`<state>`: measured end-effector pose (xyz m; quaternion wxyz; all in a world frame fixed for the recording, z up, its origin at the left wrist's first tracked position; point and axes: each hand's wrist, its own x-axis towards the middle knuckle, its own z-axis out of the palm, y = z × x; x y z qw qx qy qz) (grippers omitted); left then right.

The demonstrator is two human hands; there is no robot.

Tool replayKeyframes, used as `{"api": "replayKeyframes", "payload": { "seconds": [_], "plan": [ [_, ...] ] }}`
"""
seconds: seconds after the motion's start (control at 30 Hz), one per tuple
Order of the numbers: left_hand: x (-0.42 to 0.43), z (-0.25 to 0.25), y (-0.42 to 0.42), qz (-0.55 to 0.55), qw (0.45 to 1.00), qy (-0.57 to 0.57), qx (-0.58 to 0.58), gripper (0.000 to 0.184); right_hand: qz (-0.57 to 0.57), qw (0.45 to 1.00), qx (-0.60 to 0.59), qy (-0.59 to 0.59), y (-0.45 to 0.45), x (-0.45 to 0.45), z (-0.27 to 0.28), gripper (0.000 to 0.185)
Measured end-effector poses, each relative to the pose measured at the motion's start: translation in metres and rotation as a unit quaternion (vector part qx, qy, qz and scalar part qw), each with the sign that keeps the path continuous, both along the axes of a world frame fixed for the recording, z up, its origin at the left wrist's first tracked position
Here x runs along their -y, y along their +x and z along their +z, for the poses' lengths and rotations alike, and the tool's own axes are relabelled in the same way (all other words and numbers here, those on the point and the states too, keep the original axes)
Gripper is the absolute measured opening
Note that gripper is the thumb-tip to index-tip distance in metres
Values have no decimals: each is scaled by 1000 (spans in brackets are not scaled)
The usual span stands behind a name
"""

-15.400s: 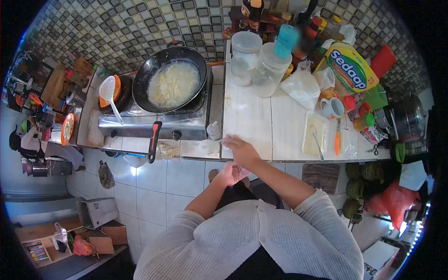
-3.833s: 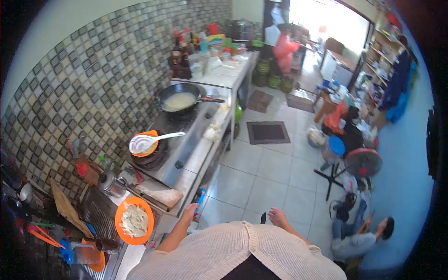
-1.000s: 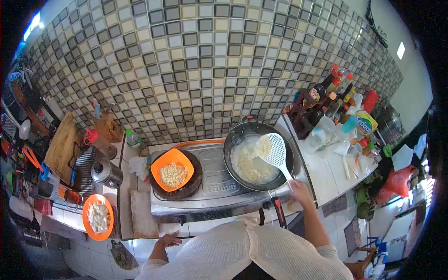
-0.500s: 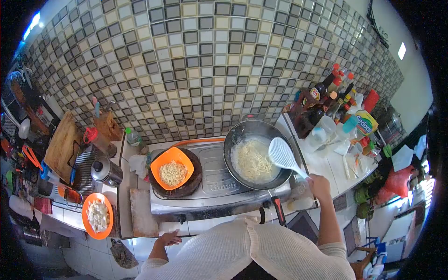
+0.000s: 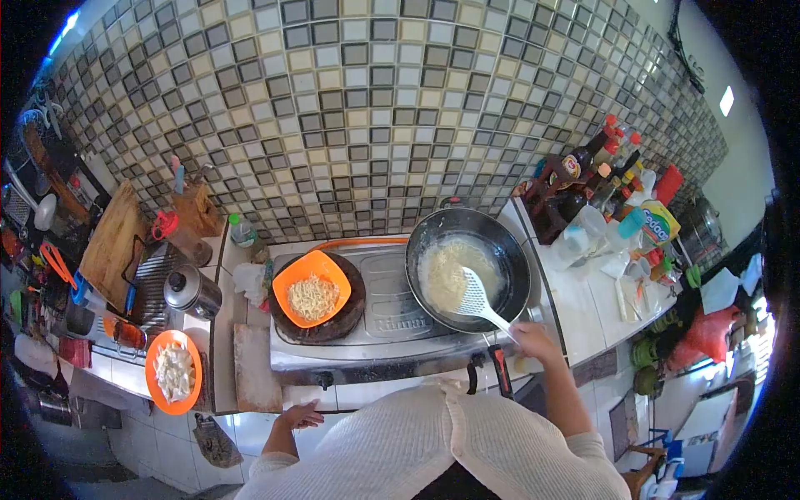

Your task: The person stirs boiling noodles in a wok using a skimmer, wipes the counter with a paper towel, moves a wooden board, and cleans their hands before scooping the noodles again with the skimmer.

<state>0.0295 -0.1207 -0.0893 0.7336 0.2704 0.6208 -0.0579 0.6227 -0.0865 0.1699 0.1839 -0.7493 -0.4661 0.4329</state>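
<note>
My right hand (image 5: 536, 342) is closed round the handle of a white slotted spatula (image 5: 475, 297). The spatula's head dips into noodles (image 5: 450, 271) in cloudy liquid, inside a black wok (image 5: 510, 250) on the right side of the stove. Fingers apart and holding nothing, my left hand (image 5: 302, 415) hangs by the counter's front edge. An orange square bowl (image 5: 333, 273) with noodles rests on a dark round stand at the stove's left side.
An orange plate (image 5: 155, 385) of white pieces is at the left, below a metal pot (image 5: 193, 293). Sauce bottles (image 5: 581, 158) and plastic containers (image 5: 575, 239) stand at the right. The wok's handle (image 5: 500, 367) juts over the stove's front.
The spatula has moved left and down from the wok's right side into the noodles, my right hand shifting left with it. The whole view has shifted slightly.
</note>
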Motion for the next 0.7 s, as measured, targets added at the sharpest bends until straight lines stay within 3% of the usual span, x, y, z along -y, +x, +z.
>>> {"api": "replayKeyframes", "payload": {
  "seconds": [0.03, 0.23, 0.4, 0.57, 0.7],
  "plan": [
    [-1, 4, 1, -6, 1000, -3, -7, 64, -32, 996, -76, -14, -3, -5, -9, 27],
    [-2, 3, 3, -5, 1000, -5, -23, 63, -91, 970, -219, 49, -21, -23, -24, 25],
    [2, 2, 1, -2, 1000, 1, -12, 64, -118, 969, -203, 71, -7, -13, -38, 23],
    [-1, -4, -1, -1, 1000, -9, -12, 64, -181, 942, -274, 68, -4, 3, -20, 22],
    [-1, 1, -1, -10, 1000, -10, -17, 63, -175, 955, -222, 86, 4, 13, -20, 25]
  ]
}}
